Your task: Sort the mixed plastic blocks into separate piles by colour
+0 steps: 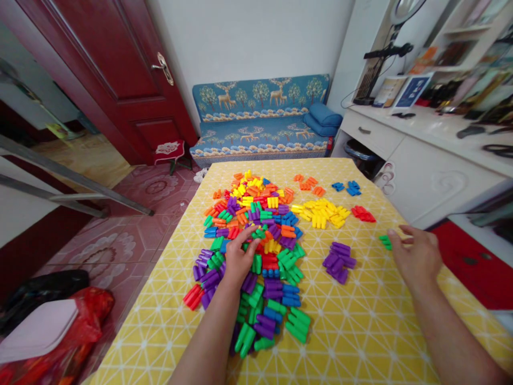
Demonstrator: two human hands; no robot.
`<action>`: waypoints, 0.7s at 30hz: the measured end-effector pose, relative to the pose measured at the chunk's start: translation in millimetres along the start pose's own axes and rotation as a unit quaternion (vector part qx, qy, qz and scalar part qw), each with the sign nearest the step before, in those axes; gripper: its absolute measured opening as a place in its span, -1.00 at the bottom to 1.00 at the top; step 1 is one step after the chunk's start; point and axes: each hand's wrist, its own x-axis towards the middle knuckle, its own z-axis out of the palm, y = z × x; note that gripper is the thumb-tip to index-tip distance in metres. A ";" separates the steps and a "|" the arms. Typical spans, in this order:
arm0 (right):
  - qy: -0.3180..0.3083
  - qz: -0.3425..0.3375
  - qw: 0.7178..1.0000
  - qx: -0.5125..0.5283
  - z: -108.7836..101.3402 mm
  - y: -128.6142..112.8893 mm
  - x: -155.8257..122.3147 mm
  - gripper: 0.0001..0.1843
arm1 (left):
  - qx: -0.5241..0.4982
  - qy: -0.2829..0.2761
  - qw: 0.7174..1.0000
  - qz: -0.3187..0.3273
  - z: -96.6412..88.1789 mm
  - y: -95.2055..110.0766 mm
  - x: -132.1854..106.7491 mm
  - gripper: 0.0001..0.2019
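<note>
Blocks [256, 224] lie loose under left hand [237, 259].

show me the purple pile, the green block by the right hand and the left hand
purple pile [340, 262]: head view, middle of the heap
green block [385, 241]: head view, its top face
left hand [239, 259]: head view, back of the hand

Open tablecloth [360, 331] between mixed pile [256, 214] and purple blocks [340, 261] — pile crowds the left.
</note>
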 end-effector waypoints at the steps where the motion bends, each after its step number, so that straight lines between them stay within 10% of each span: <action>1: 0.007 -0.028 0.998 0.047 1.2 -16.8 -6.6 -0.52 | -0.017 0.004 1.000 -0.007 0.0 1.1 -0.3 -0.73; 10: -0.318 -0.145 0.864 0.362 17.9 -196.8 -103.9 -0.59 | -0.218 -0.012 0.973 -0.075 -1.4 15.1 -1.6 -0.68; 16: -0.292 -0.101 0.868 0.390 36.3 -227.8 -122.3 -0.79 | -0.244 -0.012 0.966 -0.080 -0.7 19.5 -2.8 -0.67; 21: -0.297 -0.115 0.871 0.374 42.6 -226.9 -126.3 -0.87 | -0.254 0.105 0.957 -0.094 -1.7 9.4 -0.9 -0.67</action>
